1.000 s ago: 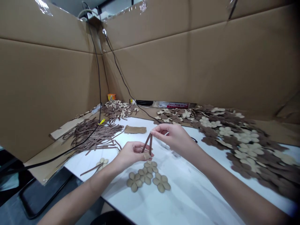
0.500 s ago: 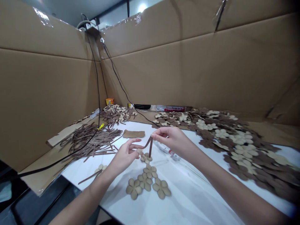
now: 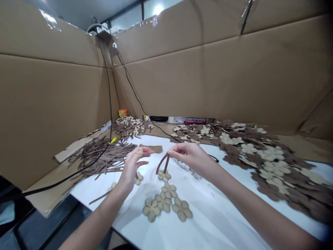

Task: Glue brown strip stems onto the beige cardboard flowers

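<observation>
My right hand (image 3: 188, 154) pinches a folded brown strip (image 3: 162, 164) at its top. The strip's ends hang down, one meeting a beige flower cutout (image 3: 164, 175) on the white board. My left hand (image 3: 132, 165) is raised to the left of it, fingers stretched and thumb apart. Just below the left fingers lies another beige flower (image 3: 139, 178), with a bit of brown strip beside it. Nearer me are several beige flowers grouped together, among them one at the left (image 3: 151, 209) and one at the right (image 3: 182, 209). My left wrist partly covers a flower with a strip (image 3: 99, 198).
A heap of brown strips (image 3: 104, 152) lies at left, crossed by a black cable (image 3: 83, 170). Brown and beige flower cutouts (image 3: 270, 163) are piled along the right. A brown rectangular piece (image 3: 155, 149) lies behind my hands. Cardboard walls (image 3: 221, 76) enclose the back and left.
My left hand has moved left and up, away from the strip, and its fingers have spread. A flower now shows beneath it. My right hand keeps its pinch on the strip in nearly the same place.
</observation>
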Action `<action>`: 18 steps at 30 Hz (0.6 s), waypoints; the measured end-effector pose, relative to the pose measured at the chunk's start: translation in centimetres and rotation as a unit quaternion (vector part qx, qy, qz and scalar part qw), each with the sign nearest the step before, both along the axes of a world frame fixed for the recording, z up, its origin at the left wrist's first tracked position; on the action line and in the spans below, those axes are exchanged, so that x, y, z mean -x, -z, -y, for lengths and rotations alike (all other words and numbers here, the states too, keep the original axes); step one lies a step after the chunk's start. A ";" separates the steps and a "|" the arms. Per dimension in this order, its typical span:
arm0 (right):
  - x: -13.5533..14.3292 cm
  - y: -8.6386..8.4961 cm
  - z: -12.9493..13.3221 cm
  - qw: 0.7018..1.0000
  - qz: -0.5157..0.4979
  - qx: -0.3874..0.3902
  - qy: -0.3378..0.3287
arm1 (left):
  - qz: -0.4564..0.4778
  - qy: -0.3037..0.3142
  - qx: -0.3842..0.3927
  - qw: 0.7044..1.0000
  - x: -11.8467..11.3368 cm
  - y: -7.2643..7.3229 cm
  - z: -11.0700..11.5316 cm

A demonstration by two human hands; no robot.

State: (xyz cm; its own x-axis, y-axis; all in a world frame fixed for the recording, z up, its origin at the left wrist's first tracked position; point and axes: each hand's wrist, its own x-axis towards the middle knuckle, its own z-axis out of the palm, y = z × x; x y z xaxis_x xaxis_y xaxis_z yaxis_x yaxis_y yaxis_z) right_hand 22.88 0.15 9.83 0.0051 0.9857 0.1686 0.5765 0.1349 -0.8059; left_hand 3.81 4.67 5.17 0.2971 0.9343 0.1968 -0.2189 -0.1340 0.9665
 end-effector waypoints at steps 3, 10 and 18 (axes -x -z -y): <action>0.2 0.2 0.0 1.000 -0.006 -0.007 -0.014 | -0.063 0.016 -0.037 0.997 -0.5 0.2 0.3; 0.9 0.5 0.1 0.999 -0.003 -0.023 -0.037 | -0.085 0.063 -0.056 0.993 -1.4 0.3 0.8; 1.2 0.9 0.1 0.996 -0.047 -0.018 -0.069 | 0.018 0.157 0.060 0.986 -1.6 0.6 0.7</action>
